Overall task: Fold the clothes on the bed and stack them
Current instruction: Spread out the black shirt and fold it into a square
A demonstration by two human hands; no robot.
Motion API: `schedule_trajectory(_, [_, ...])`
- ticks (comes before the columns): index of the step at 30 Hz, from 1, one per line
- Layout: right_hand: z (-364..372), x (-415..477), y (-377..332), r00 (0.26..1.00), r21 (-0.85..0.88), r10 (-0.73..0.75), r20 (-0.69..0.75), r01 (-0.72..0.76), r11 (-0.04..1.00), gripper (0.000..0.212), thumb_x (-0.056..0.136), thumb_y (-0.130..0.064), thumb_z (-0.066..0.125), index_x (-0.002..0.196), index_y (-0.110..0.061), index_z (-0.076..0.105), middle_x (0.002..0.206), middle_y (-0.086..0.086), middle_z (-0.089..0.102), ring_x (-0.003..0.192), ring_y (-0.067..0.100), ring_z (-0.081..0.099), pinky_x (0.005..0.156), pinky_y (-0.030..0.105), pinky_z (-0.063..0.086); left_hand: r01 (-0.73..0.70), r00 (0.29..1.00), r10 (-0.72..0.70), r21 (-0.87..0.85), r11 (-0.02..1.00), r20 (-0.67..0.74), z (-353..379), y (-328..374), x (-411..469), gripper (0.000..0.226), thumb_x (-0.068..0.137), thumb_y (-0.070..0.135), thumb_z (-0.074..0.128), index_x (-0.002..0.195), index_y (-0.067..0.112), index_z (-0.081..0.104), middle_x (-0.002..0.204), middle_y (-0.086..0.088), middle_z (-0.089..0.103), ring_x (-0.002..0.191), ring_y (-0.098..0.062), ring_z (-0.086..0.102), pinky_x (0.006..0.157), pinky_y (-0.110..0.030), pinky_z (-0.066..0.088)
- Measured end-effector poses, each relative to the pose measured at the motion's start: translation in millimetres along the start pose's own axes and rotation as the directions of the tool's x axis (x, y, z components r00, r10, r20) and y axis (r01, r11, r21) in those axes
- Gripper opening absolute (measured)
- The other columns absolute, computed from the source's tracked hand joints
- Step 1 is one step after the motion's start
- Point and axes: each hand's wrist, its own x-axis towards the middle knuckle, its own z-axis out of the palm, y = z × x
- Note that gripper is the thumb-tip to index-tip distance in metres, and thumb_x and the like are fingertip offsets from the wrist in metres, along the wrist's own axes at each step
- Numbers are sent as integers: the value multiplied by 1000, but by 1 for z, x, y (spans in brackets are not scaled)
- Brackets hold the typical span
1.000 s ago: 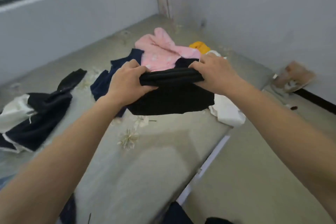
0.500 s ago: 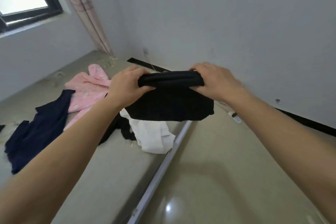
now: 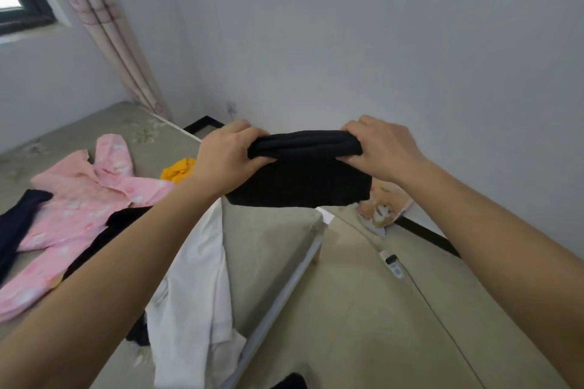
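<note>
**One camera, up on the head**

There is only one view. It sits on the person's head and looks forward and down along both arms. It is close to the hands, which are in the middle. It faces the far corner of the bed [image 3: 271,240], with the wall [image 3: 379,41] behind.

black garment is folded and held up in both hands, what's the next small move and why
Probably lower it onto the bare patch of the grey-green bed near the corner. The left hand and right hand pinch the folded black cloth in mid-air above that spot, and no stack is visible yet.
</note>
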Motion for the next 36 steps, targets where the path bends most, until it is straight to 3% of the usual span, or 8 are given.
schedule_trajectory(4, [-15, 87, 63, 997, -21, -40, -66, 38, 999, 37, 92, -54, 58, 121, -32, 57, 105, -7, 58, 90, 18, 59, 68, 32, 43, 37, 993, -29, 68, 997, -118, 10, -12, 97, 35, 80, 38, 78, 110, 21, 71, 93, -1, 63, 84, -24, 62, 66, -28, 40])
schedule_trajectory(11, [32, 215, 167, 992, 41, -109, -59, 111, 993, 37, 91, -57, 56, 119, -33, 56, 102, -8, 57, 88, 17, 60, 66, 29, 36, 57, 992, -36, 173, 983, -121, 80, -38, 218, 32, 80, 32, 79, 107, 17, 72, 93, -3, 66, 80, -25, 64, 65, -27, 38])
schedule_trajectory(22, [110, 468, 303, 918, 138, -396, -18, 394, 909, 33, 92, -54, 57, 116, -31, 59, 101, -7, 58, 84, 17, 59, 63, 28, 33, 333, 942, -307, 263, 906, -135, 206, -107, 387, 37, 82, 37, 78, 114, 19, 70, 94, -3, 64, 83, -26, 64, 65, -39, 53])
schedule_trajectory(27, [134, 568, 292, 844, 217, -536, -13, 526, 822, 34, 92, -55, 58, 115, -30, 59, 100, -7, 57, 83, 16, 59, 61, 27, 35, 470, 883, -434, 341, 814, -181, 210, -149, 416, 36, 83, 36, 78, 114, 20, 70, 98, -2, 65, 86, -27, 65, 66, -37, 52])
schedule_trajectory(32, [171, 653, 243, 747, 279, -664, -20, 642, 714, 33, 91, -52, 62, 115, -30, 59, 93, -14, 44, 77, 9, 46, 61, 26, 30, 605, 795, -563, 361, 710, -225, 210, -209, 424, 33, 84, 35, 76, 114, 22, 71, 100, -1, 66, 88, -24, 63, 70, -32, 47])
schedule_trajectory(36, [209, 736, 202, 686, 262, -728, -12, 705, 659, 32, 90, -54, 60, 113, -31, 59, 92, -13, 50, 80, 13, 54, 63, 28, 35, 673, 736, -637, 350, 651, -231, 223, -288, 433, 33, 85, 38, 74, 115, 23, 69, 102, 0, 65, 90, -22, 63, 72, -33, 48])
